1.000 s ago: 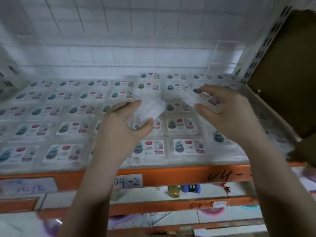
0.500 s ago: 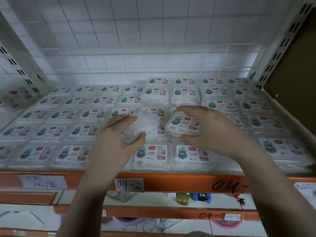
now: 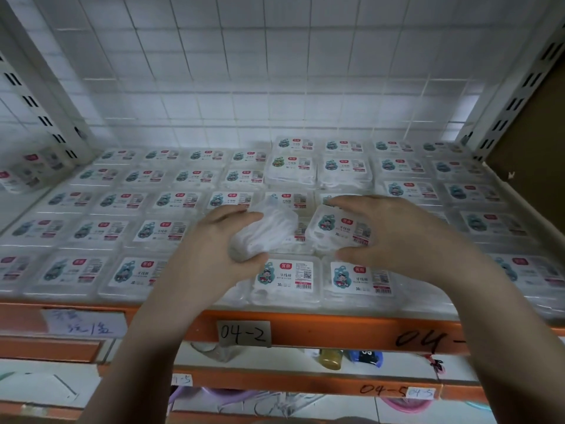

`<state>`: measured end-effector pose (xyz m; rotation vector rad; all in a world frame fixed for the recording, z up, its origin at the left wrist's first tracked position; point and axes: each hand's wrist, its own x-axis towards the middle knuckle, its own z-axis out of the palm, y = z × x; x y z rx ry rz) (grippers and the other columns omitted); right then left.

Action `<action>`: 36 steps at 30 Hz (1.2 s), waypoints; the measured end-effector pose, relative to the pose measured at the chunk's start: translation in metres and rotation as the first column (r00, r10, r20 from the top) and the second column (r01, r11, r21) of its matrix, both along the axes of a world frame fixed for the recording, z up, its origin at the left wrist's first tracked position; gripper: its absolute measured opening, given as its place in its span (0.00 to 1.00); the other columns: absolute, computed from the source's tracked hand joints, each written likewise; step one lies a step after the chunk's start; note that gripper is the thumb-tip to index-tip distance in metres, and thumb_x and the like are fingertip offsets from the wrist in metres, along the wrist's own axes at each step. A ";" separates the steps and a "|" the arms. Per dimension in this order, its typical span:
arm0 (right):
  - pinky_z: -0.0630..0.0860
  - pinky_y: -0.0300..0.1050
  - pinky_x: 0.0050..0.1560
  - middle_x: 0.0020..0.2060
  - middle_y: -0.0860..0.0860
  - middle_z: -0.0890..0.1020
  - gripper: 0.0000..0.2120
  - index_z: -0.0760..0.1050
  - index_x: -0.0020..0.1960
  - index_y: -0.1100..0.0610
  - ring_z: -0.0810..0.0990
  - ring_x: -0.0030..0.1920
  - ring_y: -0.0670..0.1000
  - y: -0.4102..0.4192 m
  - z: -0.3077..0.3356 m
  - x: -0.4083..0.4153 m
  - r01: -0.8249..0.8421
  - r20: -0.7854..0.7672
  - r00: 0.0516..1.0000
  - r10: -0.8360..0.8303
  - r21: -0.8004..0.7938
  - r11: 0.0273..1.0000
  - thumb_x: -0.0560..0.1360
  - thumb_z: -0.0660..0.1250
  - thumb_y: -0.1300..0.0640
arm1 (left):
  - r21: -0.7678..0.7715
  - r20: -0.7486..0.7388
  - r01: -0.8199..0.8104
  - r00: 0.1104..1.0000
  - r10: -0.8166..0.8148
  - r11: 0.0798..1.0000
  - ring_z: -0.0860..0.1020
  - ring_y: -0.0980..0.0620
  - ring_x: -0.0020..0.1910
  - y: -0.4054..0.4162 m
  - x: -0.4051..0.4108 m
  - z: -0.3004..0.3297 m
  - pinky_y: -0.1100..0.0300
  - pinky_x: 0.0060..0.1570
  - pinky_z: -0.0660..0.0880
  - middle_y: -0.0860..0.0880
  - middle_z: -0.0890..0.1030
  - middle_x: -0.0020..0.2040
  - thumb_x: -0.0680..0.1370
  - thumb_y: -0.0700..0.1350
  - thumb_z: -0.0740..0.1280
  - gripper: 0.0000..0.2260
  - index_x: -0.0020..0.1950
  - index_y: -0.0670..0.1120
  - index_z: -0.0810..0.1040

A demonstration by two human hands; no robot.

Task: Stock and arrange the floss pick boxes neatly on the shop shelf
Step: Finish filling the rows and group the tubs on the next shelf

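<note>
The shelf (image 3: 305,327), orange along its near edge, carries rows of floss pick boxes (image 3: 101,231) from left to right, near to far. Over the near middle rows, the right hand (image 3: 394,237) curls around one box (image 3: 339,232), label up. Just left of it, the left hand (image 3: 211,249) grips a clear packet (image 3: 266,231) between fingers and thumb.
</note>
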<state>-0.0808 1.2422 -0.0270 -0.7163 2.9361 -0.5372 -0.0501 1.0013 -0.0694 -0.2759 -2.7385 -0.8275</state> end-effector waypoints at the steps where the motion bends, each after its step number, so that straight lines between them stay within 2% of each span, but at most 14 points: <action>1: 0.64 0.36 0.60 0.67 0.41 0.69 0.34 0.60 0.71 0.39 0.67 0.66 0.43 0.000 0.000 -0.001 -0.004 0.000 1.000 0.004 0.008 1.000 0.69 0.70 0.43 | 0.006 -0.030 0.004 1.000 -0.004 1.000 0.75 0.62 0.56 0.000 -0.001 0.002 0.70 0.60 0.66 0.54 0.77 0.59 0.63 0.61 0.64 0.27 0.58 0.51 0.79; 3: 0.62 0.34 0.59 0.67 0.41 0.69 0.32 0.62 0.70 0.41 0.66 0.66 0.41 0.000 0.003 -0.002 -0.025 -0.012 1.000 0.025 0.004 1.000 0.69 0.70 0.45 | 0.081 -0.053 -0.008 0.999 0.013 0.997 0.76 0.68 0.46 -0.001 0.000 0.007 0.80 0.49 0.66 0.60 0.80 0.49 0.64 0.61 0.63 0.23 0.55 0.52 0.80; 6: 0.59 0.29 0.58 0.67 0.39 0.69 0.30 0.65 0.69 0.42 0.65 0.65 0.38 0.001 0.010 -0.005 -0.064 -0.018 0.998 0.064 -0.012 0.998 0.70 0.70 0.47 | 0.216 -0.006 -0.098 0.995 0.102 0.971 0.77 0.58 0.33 0.002 -0.003 0.021 0.74 0.31 0.68 0.58 0.76 0.29 0.71 0.60 0.63 0.12 0.39 0.53 0.76; 8: 0.57 0.27 0.57 0.67 0.37 0.68 0.30 0.64 0.69 0.42 0.64 0.63 0.35 0.001 0.012 -0.008 -0.101 -0.008 0.995 0.101 0.004 0.995 0.70 0.70 0.47 | 0.263 0.049 -0.160 0.987 0.152 0.952 0.79 0.54 0.29 0.002 -0.007 0.026 0.73 0.26 0.66 0.55 0.74 0.27 0.77 0.57 0.59 0.16 0.34 0.48 0.70; 11: 0.57 0.19 0.51 0.66 0.36 0.67 0.30 0.65 0.69 0.40 0.60 0.57 0.31 0.001 0.010 -0.011 -0.159 0.019 0.987 0.158 0.015 0.987 0.69 0.71 0.47 | 0.253 0.132 -0.217 0.973 0.188 0.943 0.79 0.55 0.23 -0.001 -0.011 0.029 0.69 0.23 0.69 0.49 0.76 0.33 0.79 0.56 0.54 0.15 0.41 0.47 0.71; 13: 0.53 0.13 0.49 0.67 0.35 0.67 0.30 0.65 0.69 0.40 0.58 0.56 0.29 0.001 0.007 -0.012 -0.174 0.032 0.984 0.173 0.017 0.985 0.69 0.71 0.47 | 0.174 0.169 -0.258 0.958 0.230 0.950 0.78 0.56 0.22 -0.006 -0.013 0.027 0.60 0.28 0.73 0.47 0.79 0.35 0.79 0.56 0.54 0.15 0.47 0.47 0.73; 15: 0.51 0.12 0.48 0.67 0.36 0.67 0.30 0.65 0.69 0.41 0.58 0.55 0.28 0.002 0.006 -0.012 -0.181 0.041 0.983 0.180 0.018 0.983 0.70 0.71 0.48 | 0.039 0.163 -0.282 0.948 0.272 0.959 0.77 0.56 0.23 -0.012 -0.017 0.024 0.61 0.30 0.69 0.47 0.79 0.30 0.79 0.57 0.54 0.15 0.49 0.48 0.73; 17: 0.51 0.12 0.49 0.67 0.36 0.67 0.29 0.65 0.69 0.41 0.60 0.57 0.29 0.002 0.005 -0.013 -0.187 0.043 0.982 0.186 0.019 0.982 0.70 0.71 0.49 | -0.107 0.142 -0.292 0.942 0.305 0.950 0.78 0.52 0.30 -0.017 -0.019 0.021 0.62 0.31 0.66 0.49 0.78 0.31 0.78 0.58 0.55 0.15 0.50 0.48 0.74; 19: 0.52 0.13 0.49 0.66 0.36 0.67 0.29 0.65 0.68 0.41 0.61 0.59 0.31 0.001 0.005 -0.013 -0.190 0.045 0.981 0.189 0.019 0.982 0.70 0.71 0.49 | -0.178 0.133 -0.289 0.940 0.314 0.940 0.76 0.50 0.36 -0.020 -0.021 0.018 0.59 0.33 0.66 0.49 0.78 0.37 0.78 0.58 0.57 0.17 0.49 0.47 0.76; 22: 0.56 0.20 0.54 0.66 0.35 0.67 0.29 0.65 0.69 0.40 0.62 0.62 0.33 -0.001 0.004 -0.013 -0.184 0.057 0.981 0.183 0.014 0.983 0.70 0.70 0.49 | -0.177 0.132 -0.258 0.950 0.282 0.950 0.75 0.49 0.40 -0.022 -0.022 0.016 0.57 0.39 0.67 0.47 0.78 0.43 0.77 0.57 0.58 0.17 0.49 0.45 0.77; 24: 0.56 0.23 0.56 0.67 0.35 0.67 0.29 0.65 0.69 0.40 0.62 0.63 0.33 -0.001 0.004 -0.013 -0.184 0.055 0.982 0.183 0.024 0.983 0.70 0.70 0.48 | -0.194 0.111 -0.247 0.956 0.271 0.949 0.75 0.48 0.45 -0.020 -0.022 0.019 0.58 0.42 0.66 0.47 0.77 0.49 0.77 0.57 0.59 0.16 0.53 0.47 0.77; 28: 0.54 0.14 0.51 0.66 0.35 0.68 0.30 0.65 0.69 0.42 0.60 0.58 0.30 0.001 0.009 -0.018 -0.181 0.064 0.981 0.181 0.006 0.983 0.70 0.71 0.49 | -0.222 0.116 -0.122 0.982 0.150 0.967 0.73 0.50 0.55 -0.015 -0.021 0.026 0.61 0.50 0.65 0.50 0.75 0.58 0.76 0.58 0.60 0.19 0.61 0.50 0.75; 32: 0.55 0.30 0.60 0.69 0.41 0.67 0.30 0.65 0.70 0.46 0.63 0.66 0.38 0.002 0.021 -0.050 -0.108 0.015 0.994 0.107 0.060 0.992 0.71 0.70 0.50 | -0.193 0.262 0.089 0.964 -0.036 0.977 0.68 0.56 0.65 -0.012 -0.023 0.030 0.60 0.63 0.64 0.56 0.70 0.67 0.68 0.67 0.57 0.31 0.68 0.55 0.68; 36: 0.55 0.32 0.60 0.71 0.45 0.66 0.31 0.63 0.71 0.50 0.63 0.70 0.45 0.002 0.022 -0.078 -0.080 0.063 0.995 0.072 0.121 0.989 0.72 0.70 0.51 | -0.141 0.313 0.170 0.942 -0.119 0.975 0.66 0.61 0.65 -0.010 -0.027 0.035 0.62 0.64 0.63 0.61 0.68 0.66 0.61 0.69 0.63 0.36 0.69 0.60 0.66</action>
